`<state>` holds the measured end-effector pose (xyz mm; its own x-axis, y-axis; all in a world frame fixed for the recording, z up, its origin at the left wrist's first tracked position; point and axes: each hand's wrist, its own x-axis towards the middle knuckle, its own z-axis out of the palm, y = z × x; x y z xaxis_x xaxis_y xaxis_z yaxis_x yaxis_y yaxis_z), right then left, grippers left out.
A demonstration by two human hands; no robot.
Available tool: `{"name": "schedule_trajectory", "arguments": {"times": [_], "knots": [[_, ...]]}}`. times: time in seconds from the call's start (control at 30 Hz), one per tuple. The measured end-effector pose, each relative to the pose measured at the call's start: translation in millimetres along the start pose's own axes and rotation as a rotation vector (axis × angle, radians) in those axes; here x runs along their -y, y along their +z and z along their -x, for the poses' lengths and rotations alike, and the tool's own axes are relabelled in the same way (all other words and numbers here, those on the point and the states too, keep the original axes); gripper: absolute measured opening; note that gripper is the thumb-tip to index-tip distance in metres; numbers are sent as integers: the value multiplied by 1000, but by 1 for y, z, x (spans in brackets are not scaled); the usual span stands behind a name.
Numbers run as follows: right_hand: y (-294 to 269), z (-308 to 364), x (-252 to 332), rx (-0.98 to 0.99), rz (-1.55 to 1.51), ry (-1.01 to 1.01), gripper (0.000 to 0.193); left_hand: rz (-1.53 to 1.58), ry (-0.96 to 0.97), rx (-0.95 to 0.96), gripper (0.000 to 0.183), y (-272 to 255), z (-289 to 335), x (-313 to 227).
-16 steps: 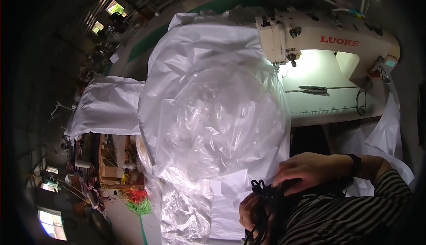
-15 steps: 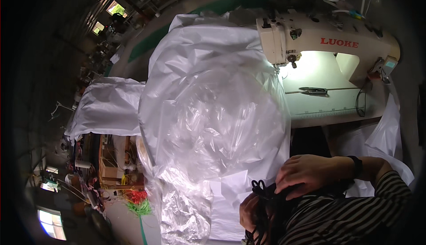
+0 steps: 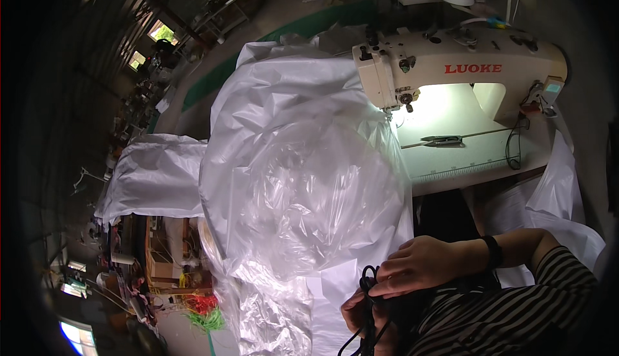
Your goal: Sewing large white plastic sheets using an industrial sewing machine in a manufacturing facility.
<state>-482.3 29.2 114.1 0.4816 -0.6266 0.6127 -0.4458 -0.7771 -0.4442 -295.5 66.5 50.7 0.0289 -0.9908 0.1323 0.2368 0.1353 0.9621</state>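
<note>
A bundle of black cord (image 3: 369, 282) stands up in loops close to my body at the lower right. My right hand (image 3: 419, 264), with a black band at the wrist, reaches in from the right and closes its fingers on the looped cord. Just below it, my left hand (image 3: 353, 312) is wrapped round the same cord, partly hidden behind the strands. Loose strands hang below the hands. Beyond them spreads a large heap of white sheeting (image 3: 238, 137) with clear plastic film (image 3: 309, 182) on top.
A white sewing machine (image 3: 464, 66) stands at the upper right, its lamp lit. Thread snips (image 3: 442, 141) lie on its bed. Left of the heap is a wooden shelf (image 3: 164, 285) with red and green strings (image 3: 205, 317). More white sheeting (image 3: 554, 195) hangs at the right.
My right hand has moved left and slightly down, closing on the cord loops near my left hand. The cord bundle looks narrower and more upright. The whole view has shifted a little.
</note>
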Motion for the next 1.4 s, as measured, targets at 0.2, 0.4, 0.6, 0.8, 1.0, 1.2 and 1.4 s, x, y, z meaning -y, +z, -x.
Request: {"name": "schedule_trajectory", "arguments": {"times": [0.2, 0.4, 0.6, 0.8, 1.0, 1.2, 1.4], "knots": [[-10, -6, 8, 67, 236, -101, 26, -42, -19, -8, 39, -3, 8, -1], [-19, -23, 8, 119, 264, -84, 7, -31, -87, -13, 41, -15, 20, 10], [-15, -48, -19, 95, 485, -136, 10, 75, 66, 102, 41, 4, 5, -19], [-2, -20, -42, 140, -544, 548, 29, -444, 666, -98, 26, -22, -24, -4], [-16, 4, -21, 656, -978, 644, 29, -266, 452, -99, 25, -46, -47, -44], [-18, 23, -31, 501, -825, 605, 22, 61, 440, 18, 26, -52, -56, -27], [-17, 16, -31, 630, -675, 720, 22, 50, 258, 140, 63, -46, -41, -11]]}}
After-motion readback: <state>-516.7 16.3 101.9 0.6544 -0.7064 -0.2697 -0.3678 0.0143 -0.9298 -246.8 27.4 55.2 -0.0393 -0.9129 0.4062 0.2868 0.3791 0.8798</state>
